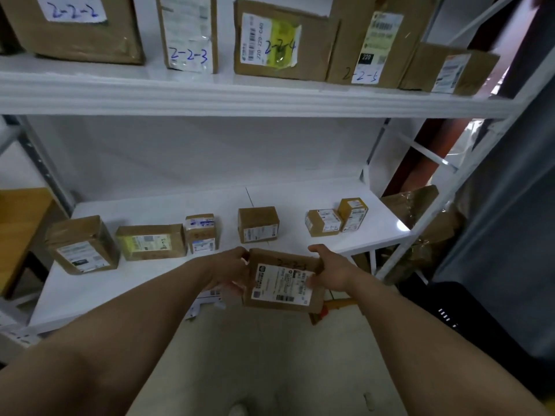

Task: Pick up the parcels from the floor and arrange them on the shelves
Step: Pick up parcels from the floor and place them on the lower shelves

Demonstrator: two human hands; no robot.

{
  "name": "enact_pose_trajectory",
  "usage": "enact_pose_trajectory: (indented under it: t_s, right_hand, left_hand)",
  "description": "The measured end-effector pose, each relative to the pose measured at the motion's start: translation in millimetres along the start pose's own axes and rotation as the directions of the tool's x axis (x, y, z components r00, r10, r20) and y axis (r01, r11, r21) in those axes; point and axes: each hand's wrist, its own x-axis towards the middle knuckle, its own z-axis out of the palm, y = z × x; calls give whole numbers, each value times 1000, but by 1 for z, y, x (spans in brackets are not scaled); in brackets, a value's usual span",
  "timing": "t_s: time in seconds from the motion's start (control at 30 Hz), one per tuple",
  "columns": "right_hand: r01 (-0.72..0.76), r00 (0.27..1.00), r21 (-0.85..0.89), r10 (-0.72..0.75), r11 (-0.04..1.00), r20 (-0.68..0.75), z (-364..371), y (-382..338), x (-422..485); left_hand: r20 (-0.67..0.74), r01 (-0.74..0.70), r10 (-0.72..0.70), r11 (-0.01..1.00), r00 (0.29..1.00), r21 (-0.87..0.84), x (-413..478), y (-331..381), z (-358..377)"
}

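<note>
I hold a flat brown cardboard parcel (pixel 285 280) with a white shipping label facing me, just in front of the lower shelf (pixel 300 247). My left hand (pixel 229 270) grips its left edge and my right hand (pixel 332 270) grips its right edge, thumb over the label. On the lower white shelf stand several small brown parcels in a row, among them one at the left (pixel 82 244), one in the middle (pixel 257 225) and a pair at the right (pixel 338 220).
The upper shelf (pixel 240 94) carries larger boxes marked 2-2-2 to 2-2-5. White shelf posts (pixel 426 217) rise at the right, with crumpled brown packaging (pixel 420 205) behind them. A dark bin (pixel 468 313) stands at the right. Papers (pixel 207 298) lie on the beige floor (pixel 270 355).
</note>
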Motion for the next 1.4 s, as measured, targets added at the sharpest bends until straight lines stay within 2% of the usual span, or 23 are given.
enact_pose_trajectory:
  t_s: [0.17, 0.3, 0.4, 0.53, 0.63, 0.7, 0.83, 1.0, 1.2, 1.4]
  right_hand:
    - [11, 1000, -248, -18, 969, -24, -44, 13, 41]
    - [-2, 999, -240, 15, 971, 50, -71, 15, 77]
    - [23, 994, -242, 4, 970, 112, -78, 12, 106]
    - [34, 992, -272, 1, 962, 128, -83, 12, 144]
    - [37, 996, -259, -16, 965, 84, -94, 13, 174]
    - [63, 998, -255, -53, 965, 46, -104, 12, 197]
    - [116, 993, -380, -121, 918, 11, -128, 5, 247]
    - [202, 979, -448, -189, 871, 75, -146, 5, 303]
    - [285, 958, -528, -234, 800, 163, -144, 19, 347]
    - [311, 950, -647, -203, 696, 238, -134, 17, 370]
  left_hand:
    - [37, -29, 27, 998, 999, 58, 60, 46, 2]
    - [127, -51, 32, 988, 991, 147, 95, 82, 4]
    - [138, -97, 69, 974, 988, 204, 122, 99, 4]
    - [79, -117, 103, 973, 992, 199, 146, 104, -1]
    - [-17, -146, 157, 950, 988, 276, 160, 106, -10]
    - [-88, -110, 140, 952, 986, 284, 171, 110, -22]
    - [-257, -53, 86, 990, 963, 133, 182, 118, -39]
    - [-384, 11, -14, 1000, 923, -10, 198, 128, -43]
    - [-449, 44, -87, 994, 889, -105, 217, 124, -37]
    - [-490, 56, -160, 974, 857, -220, 233, 118, -34]
